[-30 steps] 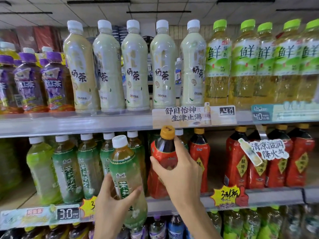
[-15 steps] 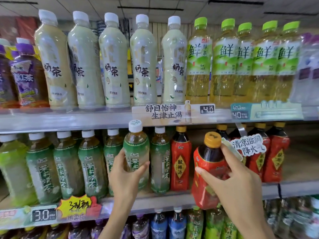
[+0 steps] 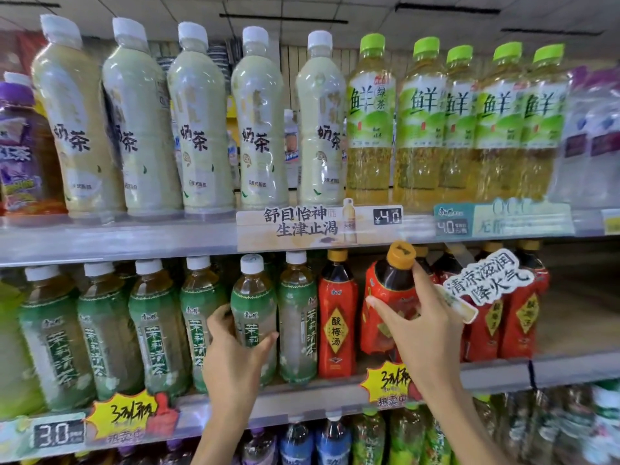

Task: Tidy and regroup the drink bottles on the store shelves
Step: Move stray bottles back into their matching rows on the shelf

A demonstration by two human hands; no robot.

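Observation:
My left hand (image 3: 231,357) grips a green-labelled jasmine tea bottle (image 3: 253,307) with a white cap, standing on the middle shelf among its row of like bottles (image 3: 110,330). My right hand (image 3: 416,327) holds a red-labelled plum drink bottle (image 3: 389,293) with an orange cap, tilted to the left, in the gap between a single red bottle (image 3: 337,317) and the group of red bottles (image 3: 516,313) on the right.
The top shelf carries milk tea bottles (image 3: 201,122), green tea bottles with lime caps (image 3: 422,122) and purple bottles (image 3: 20,152) at far left. A cloud-shaped sign (image 3: 486,280) hangs beside my right hand. Price tags line the shelf rails (image 3: 100,239). More bottles fill the bottom shelf (image 3: 332,441).
My right hand carried the red bottle rightwards from beside the tea bottles into the red group. My left hand pushed the green tea bottle back into its row on the shelf.

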